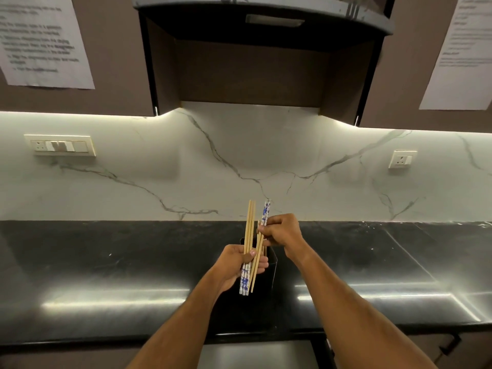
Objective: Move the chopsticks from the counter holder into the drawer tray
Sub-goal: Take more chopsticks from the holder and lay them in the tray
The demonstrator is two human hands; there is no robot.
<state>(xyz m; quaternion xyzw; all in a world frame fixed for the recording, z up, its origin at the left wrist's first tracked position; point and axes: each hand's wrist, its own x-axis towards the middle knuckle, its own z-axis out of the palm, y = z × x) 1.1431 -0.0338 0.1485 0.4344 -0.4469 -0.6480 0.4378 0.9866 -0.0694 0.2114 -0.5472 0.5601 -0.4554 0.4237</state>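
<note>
kitchen | black counter (pixel 106 262) | marble backsplash (pixel 186 169) | hood (pixel 263 12) | wall sockets (pixel 60 145)

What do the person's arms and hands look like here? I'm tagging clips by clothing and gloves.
Both forearms are bare all the way to the bottom edge of the picture: no sleeves show. The left hand and the right hand wear no gloves, and no watch, bracelet or ring can be seen on either wrist or on the fingers. No markings show.
</note>
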